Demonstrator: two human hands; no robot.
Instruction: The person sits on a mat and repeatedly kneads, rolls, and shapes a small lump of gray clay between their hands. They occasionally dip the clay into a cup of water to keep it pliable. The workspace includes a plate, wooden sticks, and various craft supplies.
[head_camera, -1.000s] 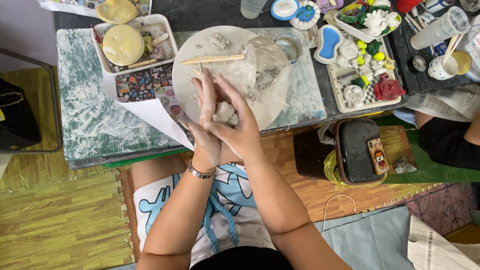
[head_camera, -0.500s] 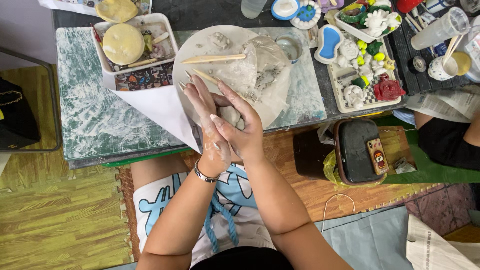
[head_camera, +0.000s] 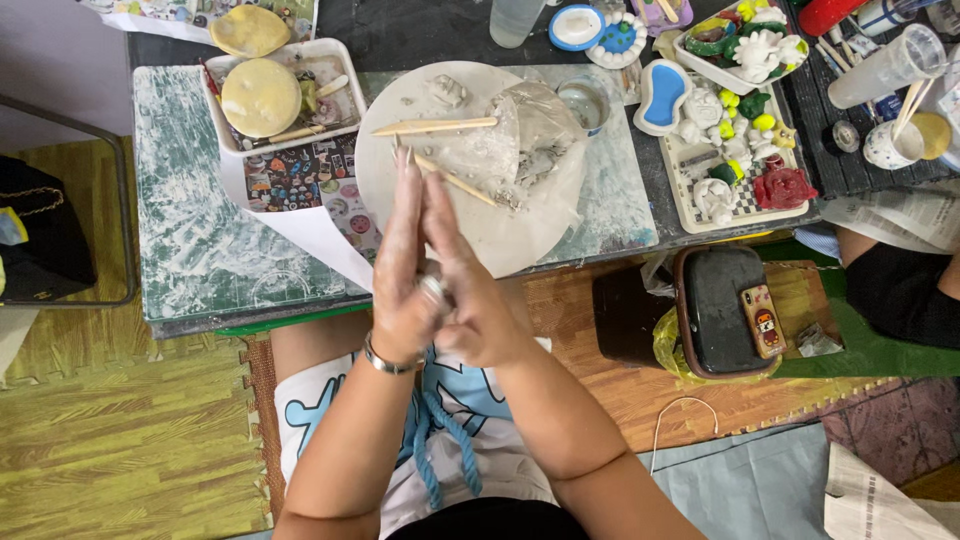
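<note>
1. Pressing palms together, left hand (head_camera: 402, 262) and right hand (head_camera: 472, 290) enclose a small grey clay lump (head_camera: 434, 290).
2. Both hands sit over the near edge of the round white board (head_camera: 400, 140) on the worktop (head_camera: 190, 200).
3. Two wooden sticks (head_camera: 435, 126) lie on the board.

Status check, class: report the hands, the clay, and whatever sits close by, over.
Left hand and right hand pressed palm to palm. Small grey clay lump squeezed between them, mostly hidden. Round board with wooden sticks just beyond the fingertips.

Ahead: round white clay-smeared board (head_camera: 400, 170) with two wooden sticks (head_camera: 432, 126) and crumpled clear plastic (head_camera: 535, 135) blocks.
Left: green marbled mat (head_camera: 190, 220) lies open.
</note>
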